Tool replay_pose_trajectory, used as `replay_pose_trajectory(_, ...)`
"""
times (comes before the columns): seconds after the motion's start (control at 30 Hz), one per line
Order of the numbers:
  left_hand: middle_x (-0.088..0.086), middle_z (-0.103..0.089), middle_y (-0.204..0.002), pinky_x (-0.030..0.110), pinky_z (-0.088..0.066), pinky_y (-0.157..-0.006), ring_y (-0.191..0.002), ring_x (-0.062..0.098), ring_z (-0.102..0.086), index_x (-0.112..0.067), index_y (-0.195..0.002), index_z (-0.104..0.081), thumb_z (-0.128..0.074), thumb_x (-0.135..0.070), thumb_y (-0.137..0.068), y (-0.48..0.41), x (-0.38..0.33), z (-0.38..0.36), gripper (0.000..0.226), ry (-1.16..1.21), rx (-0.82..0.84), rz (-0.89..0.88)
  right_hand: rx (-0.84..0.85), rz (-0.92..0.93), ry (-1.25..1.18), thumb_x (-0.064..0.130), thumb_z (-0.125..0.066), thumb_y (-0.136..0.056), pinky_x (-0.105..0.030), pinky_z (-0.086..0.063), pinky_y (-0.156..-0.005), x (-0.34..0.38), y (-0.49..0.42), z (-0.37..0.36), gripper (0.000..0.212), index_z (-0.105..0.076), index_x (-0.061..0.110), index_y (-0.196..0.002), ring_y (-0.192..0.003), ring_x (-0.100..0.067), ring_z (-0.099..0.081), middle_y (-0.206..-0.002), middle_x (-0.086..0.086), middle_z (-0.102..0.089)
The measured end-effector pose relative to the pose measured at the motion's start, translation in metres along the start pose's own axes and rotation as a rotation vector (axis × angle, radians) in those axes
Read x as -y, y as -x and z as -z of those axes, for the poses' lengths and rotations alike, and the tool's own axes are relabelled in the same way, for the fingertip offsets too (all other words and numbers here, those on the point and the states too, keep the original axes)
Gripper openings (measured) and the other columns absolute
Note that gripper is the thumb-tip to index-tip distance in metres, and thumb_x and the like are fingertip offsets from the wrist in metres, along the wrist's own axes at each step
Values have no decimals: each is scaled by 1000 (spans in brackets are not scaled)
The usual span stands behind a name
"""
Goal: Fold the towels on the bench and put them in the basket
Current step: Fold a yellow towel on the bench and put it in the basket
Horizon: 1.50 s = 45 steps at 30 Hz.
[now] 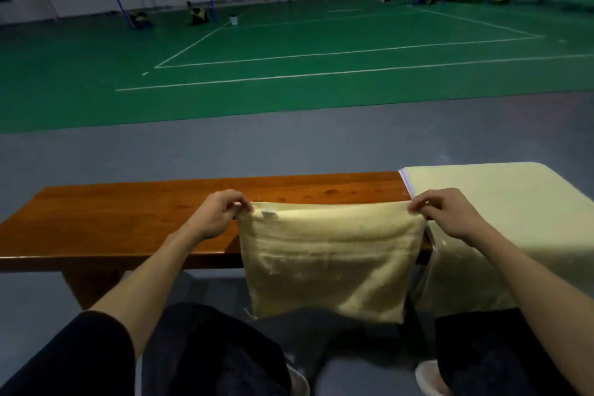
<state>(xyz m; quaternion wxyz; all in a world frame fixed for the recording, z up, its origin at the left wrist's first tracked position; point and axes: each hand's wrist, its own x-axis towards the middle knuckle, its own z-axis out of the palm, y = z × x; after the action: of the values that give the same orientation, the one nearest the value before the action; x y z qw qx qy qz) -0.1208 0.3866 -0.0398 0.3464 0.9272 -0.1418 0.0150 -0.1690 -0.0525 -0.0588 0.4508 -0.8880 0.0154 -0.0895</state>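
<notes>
A pale yellow cloth towel (328,260) is held up by its two upper corners in front of the near edge of a long reddish-brown wooden bench (128,212). Its left corner is pinched between the thumb and curled fingers of the left hand (221,214), and its right corner is pinched in the same way by the right hand (450,215). The top edge is stretched almost straight between the hands, above the bench top, while the rest of the cloth hangs down past the bench edge toward the person's knees, which are clad in black trousers (209,347). A small white label (268,213) is seen near the towel's upper left corner. A second pale yellow towel (514,202) is spread flat over the right end of the bench, with its near part draped over the edge just beside the held towel. A grey floor (193,151) is seen beyond the bench, and a green sports court marked with white lines (321,42) farther back.
</notes>
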Motion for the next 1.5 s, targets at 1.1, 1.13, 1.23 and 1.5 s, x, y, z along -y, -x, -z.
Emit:
replay_pose_trajectory(1.1,2,-47,-121,32,-34,-97,-117,25,-40,-21,-125,-56,-53,-28,-96,-105,62,-59,30,-286,-50,221,13,-98,491,19,-66,-87,-27,-39,-75,-20,-104,-58,28,-67,10,-114,-90,-30,-61,-98,-11,-68)
replay_pose_trajectory(1.13,1,-46,-125,33,-34,-98,-120,25,-37,-23,-127,-54,-52,-30,-96,-93,56,-60,32,-305,-29,246,38,-113,496,22,-67,-86,-27,-39,-74,-15,-91,-56,33,-65,11,-117,-88,-29,-60,-98,-9,-67)
replay_pose_trajectory(1.23,2,-45,-130,38,-35,-102,-124,24,-33,-26,-131,-49,-53,-33,-95,-70,42,-60,37,-335,-8,334,68,-173,496,32,-69,-85,-29,-41,-72,-6,-68,-55,46,-56,15,-126,-81,-21,-52,-89,1,-57)
replay_pose_trajectory(1.5,2,-62,-115,29,-53,-81,-95,15,-57,-20,-122,-56,-57,-12,-93,-65,22,-66,30,-304,-31,362,40,-302,425,4,-55,-88,-30,-37,-71,-1,-71,-75,34,-47,19,-117,-93,-27,-52,-101,-4,-54)
